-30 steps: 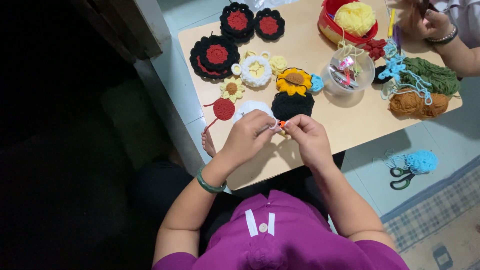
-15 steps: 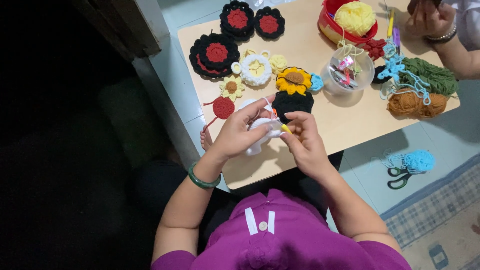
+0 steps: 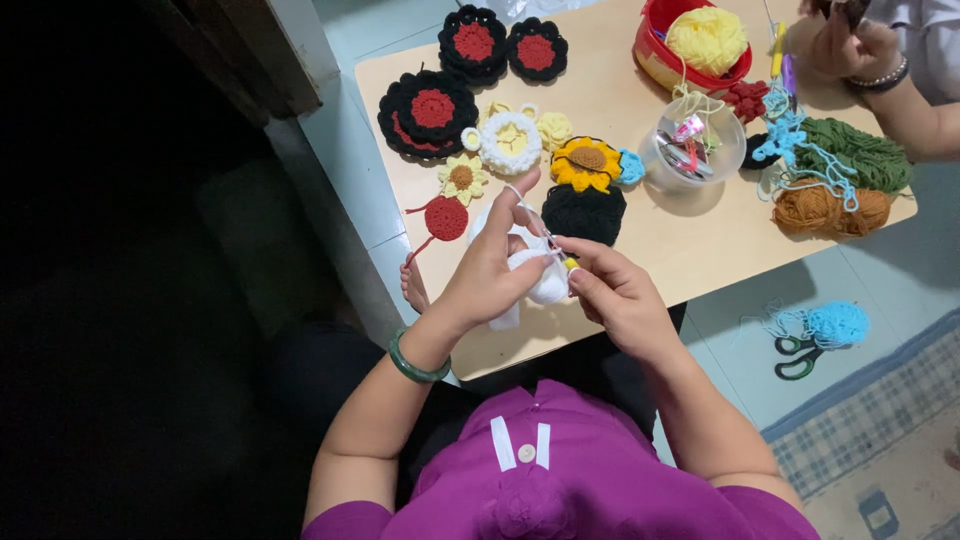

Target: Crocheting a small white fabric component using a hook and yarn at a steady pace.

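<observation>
My left hand [image 3: 490, 270] holds a white crochet piece [image 3: 535, 270] over the near edge of the low wooden table [image 3: 680, 240], index finger raised with white yarn [image 3: 522, 203] running over it. My right hand [image 3: 615, 290] pinches a crochet hook with a yellow handle [image 3: 566, 261] at the piece's right side. A green bangle [image 3: 415, 365] sits on my left wrist. Just beyond my hands lie a black crochet round [image 3: 583, 212] and a sunflower piece [image 3: 586, 162].
Red-and-black crochet rounds [image 3: 430, 110], small flowers, a clear tub of tools [image 3: 690, 150], a red bowl with yellow yarn [image 3: 700, 40], and green and brown yarn [image 3: 835, 180] cover the table. Another person's hands [image 3: 850, 45] work far right. Scissors and blue yarn [image 3: 815, 335] lie on the floor.
My hands have dropped slightly nearer me, and the white piece has turned in my left hand so more of it shows. My left index finger has lifted with the yarn.
</observation>
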